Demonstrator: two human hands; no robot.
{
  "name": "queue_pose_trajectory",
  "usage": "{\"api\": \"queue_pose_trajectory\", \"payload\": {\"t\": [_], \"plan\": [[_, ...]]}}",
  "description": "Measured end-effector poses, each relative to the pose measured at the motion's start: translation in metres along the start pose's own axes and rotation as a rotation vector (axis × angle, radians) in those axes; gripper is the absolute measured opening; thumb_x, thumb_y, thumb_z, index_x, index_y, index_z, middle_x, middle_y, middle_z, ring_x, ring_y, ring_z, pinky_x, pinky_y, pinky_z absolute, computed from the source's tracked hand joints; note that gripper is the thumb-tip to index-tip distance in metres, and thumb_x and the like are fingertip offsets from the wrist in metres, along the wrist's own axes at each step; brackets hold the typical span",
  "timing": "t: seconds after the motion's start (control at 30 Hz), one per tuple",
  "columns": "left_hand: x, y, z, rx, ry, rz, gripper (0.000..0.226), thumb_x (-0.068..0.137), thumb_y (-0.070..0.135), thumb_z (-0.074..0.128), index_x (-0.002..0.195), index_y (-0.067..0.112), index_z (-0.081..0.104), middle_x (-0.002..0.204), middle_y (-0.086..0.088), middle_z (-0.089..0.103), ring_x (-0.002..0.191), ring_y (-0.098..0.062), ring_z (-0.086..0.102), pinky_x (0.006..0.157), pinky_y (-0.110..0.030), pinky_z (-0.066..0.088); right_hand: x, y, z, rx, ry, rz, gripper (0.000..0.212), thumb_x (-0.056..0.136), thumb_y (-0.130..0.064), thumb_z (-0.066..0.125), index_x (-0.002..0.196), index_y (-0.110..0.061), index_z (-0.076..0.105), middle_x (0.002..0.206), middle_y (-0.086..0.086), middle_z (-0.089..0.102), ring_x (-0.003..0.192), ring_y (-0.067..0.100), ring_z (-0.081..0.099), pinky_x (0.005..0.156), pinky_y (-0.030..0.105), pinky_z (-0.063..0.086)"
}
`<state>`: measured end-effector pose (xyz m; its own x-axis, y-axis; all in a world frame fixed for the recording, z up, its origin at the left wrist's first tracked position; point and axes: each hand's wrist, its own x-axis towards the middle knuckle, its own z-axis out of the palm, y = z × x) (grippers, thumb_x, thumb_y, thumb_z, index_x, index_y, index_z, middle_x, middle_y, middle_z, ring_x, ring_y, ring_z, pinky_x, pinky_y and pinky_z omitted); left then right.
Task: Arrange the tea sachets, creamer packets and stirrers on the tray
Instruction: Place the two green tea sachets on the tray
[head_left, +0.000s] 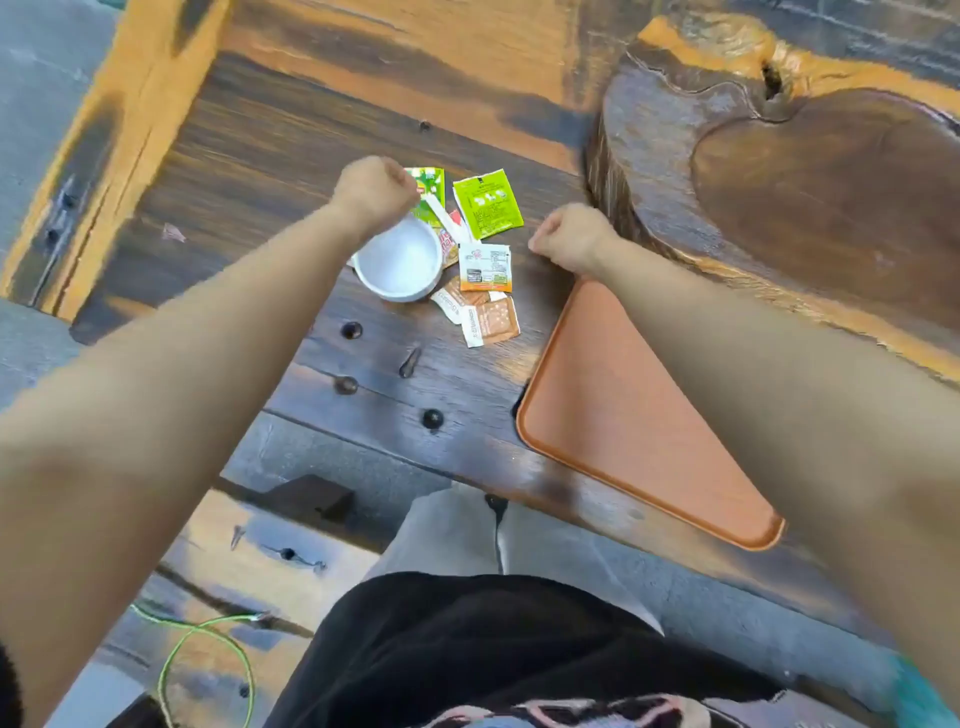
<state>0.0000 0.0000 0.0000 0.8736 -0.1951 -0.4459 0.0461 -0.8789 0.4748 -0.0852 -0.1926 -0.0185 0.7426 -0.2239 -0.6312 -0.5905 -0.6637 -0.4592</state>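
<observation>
An orange tray (613, 410) lies on the dark wooden table, partly under my right forearm. Left of it is a small pile of packets: two green tea sachets (488, 202), a white-and-orange sachet (484, 267), orange creamer packets (491, 319) and a white paper-wrapped stirrer (447, 215). My left hand (371, 189) is a closed fist above the pile's far left, over one green sachet (431, 187). My right hand (569, 236) is a closed fist just right of the packets, beyond the tray's far corner. Neither hand visibly holds anything.
A white round bowl (399, 262) stands against the packets on their left. A thick raised wooden slab (779, 171) borders the tray on the far right. A green cable (208, 639) lies on the floor at lower left. My dark trousers fill the bottom.
</observation>
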Motion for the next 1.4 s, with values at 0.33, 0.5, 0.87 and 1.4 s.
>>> {"api": "queue_pose_trajectory", "payload": {"t": [0.33, 0.5, 0.87, 1.4], "plan": [[0.047, -0.004, 0.000, 0.319, -0.097, -0.105, 0.032, 0.083, 0.026, 0.058, 0.096, -0.003, 0.065, 0.093, -0.023, 0.068, 0.086, -0.036, 0.060, 0.076, -0.039, 0.047, 0.054, -0.030, 0.018, -0.016, 0.237, 0.078, 0.047, 0.084, -0.040, 0.061, 0.114, -0.005, 0.052, 0.128, 0.021, 0.049, 0.125, 0.032, 0.045, 0.096, 0.036, 0.038], [0.062, 0.004, 0.010, 0.201, -0.122, -0.195, 0.037, 0.078, 0.037, 0.070, 0.083, 0.001, 0.062, 0.083, -0.017, 0.072, 0.098, -0.031, 0.066, 0.081, -0.036, 0.051, 0.068, -0.031, 0.032, 0.015, 0.300, 0.097, 0.063, 0.081, -0.036, 0.068, 0.127, -0.007, 0.037, 0.138, 0.015, 0.041, 0.130, 0.033, 0.037, 0.103, 0.040, 0.035], [0.076, 0.010, 0.023, 0.063, -0.100, -0.281, 0.055, 0.074, 0.030, 0.074, 0.118, 0.001, 0.058, 0.096, -0.014, 0.069, 0.098, -0.023, 0.064, 0.087, -0.032, 0.051, 0.074, -0.031, 0.037, 0.103, 0.329, 0.175, 0.058, 0.077, -0.025, 0.073, 0.125, -0.010, 0.044, 0.135, 0.011, 0.045, 0.126, 0.029, 0.042, 0.102, 0.036, 0.037], [0.090, 0.026, 0.033, -0.176, -0.242, -0.395, 0.046, 0.084, 0.011, 0.057, 0.129, 0.004, 0.049, 0.105, -0.008, 0.045, 0.098, -0.019, 0.048, 0.091, -0.030, 0.043, 0.025, 0.023, 0.009, 0.916, 0.283, -0.009, 0.015, 0.084, -0.008, 0.063, 0.078, -0.018, 0.053, 0.076, -0.002, 0.056, 0.065, 0.010, 0.053, 0.050, 0.014, 0.042]]}}
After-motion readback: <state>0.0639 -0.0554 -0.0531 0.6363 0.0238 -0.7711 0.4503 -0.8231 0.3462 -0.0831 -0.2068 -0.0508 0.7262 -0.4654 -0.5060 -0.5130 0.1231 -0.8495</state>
